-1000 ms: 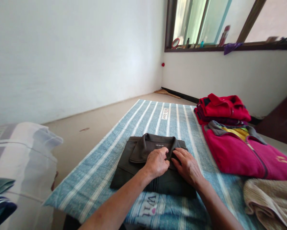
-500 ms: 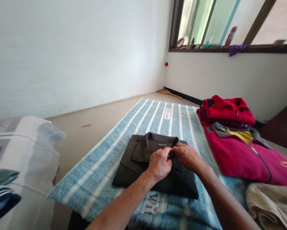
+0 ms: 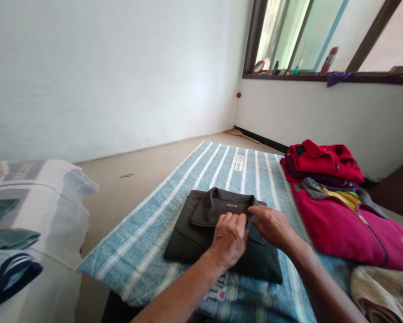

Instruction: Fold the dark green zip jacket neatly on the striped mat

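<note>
A folded dark grey collared shirt [image 3: 188, 240] lies in front of me, its collar facing away and small size print inside the neck. My left hand [image 3: 231, 237] is closed at the shirt's front just below the neck opening, fingers curled over the cloth. Beside it, my right hand [image 3: 272, 226] has its fingertips and thumb on the right side of the collar, pinching the fabric there. The hands partly hide the front opening and the right collar flap.
A blue-and-white striped cloth [image 3: 147, 233] spreads under the shirt. To the right are folded red clothes [image 3: 326, 159], a magenta zip jacket [image 3: 339, 224] and a beige towel-like cloth [image 3: 386, 291]. A translucent plastic-covered stack [image 3: 60, 224] stands at left. A window sill [image 3: 299, 77] holds small items.
My hands have drawn slightly apart, the left shifting a little down the shirt front, while the right stays at the collar. The whole view has shifted slightly.
</note>
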The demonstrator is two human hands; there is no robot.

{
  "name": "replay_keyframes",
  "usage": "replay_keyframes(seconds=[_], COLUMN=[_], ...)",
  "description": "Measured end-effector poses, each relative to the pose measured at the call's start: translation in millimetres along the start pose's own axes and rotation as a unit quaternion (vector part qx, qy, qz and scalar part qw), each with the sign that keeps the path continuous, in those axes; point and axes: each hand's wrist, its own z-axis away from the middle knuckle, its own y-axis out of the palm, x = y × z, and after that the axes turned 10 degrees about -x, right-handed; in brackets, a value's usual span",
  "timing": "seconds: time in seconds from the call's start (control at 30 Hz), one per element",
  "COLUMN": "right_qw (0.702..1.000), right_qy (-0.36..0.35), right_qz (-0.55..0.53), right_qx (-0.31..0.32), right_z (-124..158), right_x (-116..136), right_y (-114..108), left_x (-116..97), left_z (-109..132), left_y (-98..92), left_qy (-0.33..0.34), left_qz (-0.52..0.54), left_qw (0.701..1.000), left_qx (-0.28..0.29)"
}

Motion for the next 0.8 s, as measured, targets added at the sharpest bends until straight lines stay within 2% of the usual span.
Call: replay_keyframes(seconds=[0.1,0.23,0.4,0.5,0.6,0.67,0.8], right_qw=[1.0,0.999,0.998,0.996,0.994,0.992,0.986], right_qy=[-0.009,-0.024,-0.035,-0.026,-0.023,-0.026,-0.03], right_qz=[-0.019,-0.03,-0.051,-0.063,-0.076,-0.089,-0.128], right_qx=[-0.016,-0.003,-0.013,-0.049,-0.079,-0.091,-0.1], right_z=[2,4,9,6,-11,-34,-89], right_x=[6,15,8,2,3,8,25], right_y=[2,12,15,9,3,3,16], left_x=[-3,-2,3,16,39,58,88], left_z=[5,14,22,19,7,-7,-37], left_y=[-0.9,5.1,3.8,-8.4,-21.7,-27.6,-28.7], left_qy=[-0.008,-0.003,0.003,-0.016,-0.069,-0.121,-0.211], left_qz=[0.0,0.011,0.066,0.091,0.08,0.057,-0.02], left_qw=[0.999,0.998,0.992,0.983,0.975,0.975,0.974], left_qx=[-0.041,-0.061,-0.109,-0.161,-0.193,-0.18,-0.08])
